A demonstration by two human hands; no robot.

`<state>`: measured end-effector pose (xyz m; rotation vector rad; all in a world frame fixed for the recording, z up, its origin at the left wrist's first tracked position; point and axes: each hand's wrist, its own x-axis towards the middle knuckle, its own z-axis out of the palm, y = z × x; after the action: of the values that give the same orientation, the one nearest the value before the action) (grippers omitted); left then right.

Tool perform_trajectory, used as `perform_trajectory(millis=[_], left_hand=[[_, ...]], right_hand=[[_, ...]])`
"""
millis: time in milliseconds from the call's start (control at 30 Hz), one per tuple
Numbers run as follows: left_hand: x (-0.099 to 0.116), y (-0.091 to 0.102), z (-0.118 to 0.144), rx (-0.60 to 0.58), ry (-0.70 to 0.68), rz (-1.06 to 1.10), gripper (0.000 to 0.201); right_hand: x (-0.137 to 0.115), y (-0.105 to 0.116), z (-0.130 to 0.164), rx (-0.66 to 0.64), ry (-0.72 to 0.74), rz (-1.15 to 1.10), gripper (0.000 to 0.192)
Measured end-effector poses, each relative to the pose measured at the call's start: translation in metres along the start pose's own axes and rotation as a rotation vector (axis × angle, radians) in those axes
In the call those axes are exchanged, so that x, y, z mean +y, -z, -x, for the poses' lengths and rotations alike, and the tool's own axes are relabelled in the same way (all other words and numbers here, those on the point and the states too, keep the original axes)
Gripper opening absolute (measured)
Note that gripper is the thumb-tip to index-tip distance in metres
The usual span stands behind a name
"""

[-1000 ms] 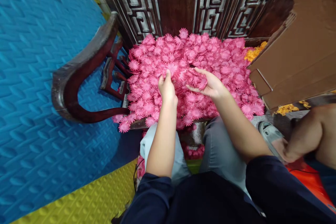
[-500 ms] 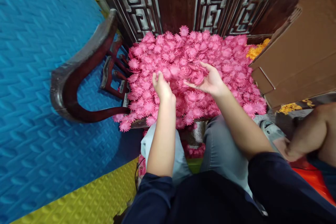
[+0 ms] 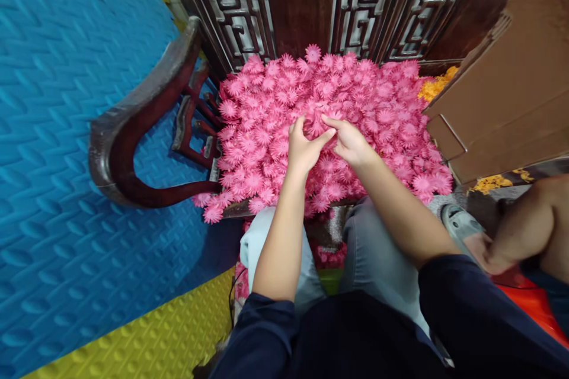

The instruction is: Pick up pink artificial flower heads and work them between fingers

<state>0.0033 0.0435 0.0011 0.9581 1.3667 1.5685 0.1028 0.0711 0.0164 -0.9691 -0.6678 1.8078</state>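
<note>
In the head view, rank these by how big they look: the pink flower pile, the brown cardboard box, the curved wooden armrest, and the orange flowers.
1. Pink flower pile
2. Brown cardboard box, cut off by the frame edge, so its place against the pile is unsure
3. Curved wooden armrest
4. Orange flowers, mostly hidden

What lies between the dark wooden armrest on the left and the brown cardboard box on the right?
In the head view, a heap of pink flowers fills that stretch, with the left hand and right hand over its middle.
</note>
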Motion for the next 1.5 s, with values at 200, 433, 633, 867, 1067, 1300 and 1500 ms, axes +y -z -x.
perform_trajectory(millis=[200, 433, 633, 867, 1067, 1300, 1500], left_hand=[[-0.004, 0.002, -0.006, 0.043, -0.045, -0.147, 0.018], [0.004, 0.006, -0.008, 0.193, 0.039, 0.040, 0.015], [0.014, 0.011, -0.010, 0.235, 0.177, 0.188, 0.044], [0.014, 0.016, -0.016, 0.393, 0.239, 0.263, 0.053], [0.014, 0.015, -0.009, 0.323, 0.177, 0.156, 0.059], [0.017, 0.012, -0.004, 0.101, 0.243, 0.167, 0.019], [0.021, 0.013, -0.003, 0.120, 0.183, 0.186, 0.015]], right_hand=[[0.002, -0.003, -0.001, 0.053, -0.008, -0.081, 0.017], [0.001, -0.005, -0.003, 0.129, -0.079, -0.102, 0.013], [0.002, 0.002, -0.005, 0.089, -0.075, -0.059, 0.006], [0.016, -0.008, -0.005, 0.076, 0.129, 0.168, 0.009], [0.043, -0.005, -0.019, 0.031, 0.461, 0.896, 0.033], [0.026, 0.044, -0.048, 0.487, 0.497, 1.165, 0.026], [-0.012, 0.099, -0.036, 0.908, 0.218, 1.587, 0.039]])
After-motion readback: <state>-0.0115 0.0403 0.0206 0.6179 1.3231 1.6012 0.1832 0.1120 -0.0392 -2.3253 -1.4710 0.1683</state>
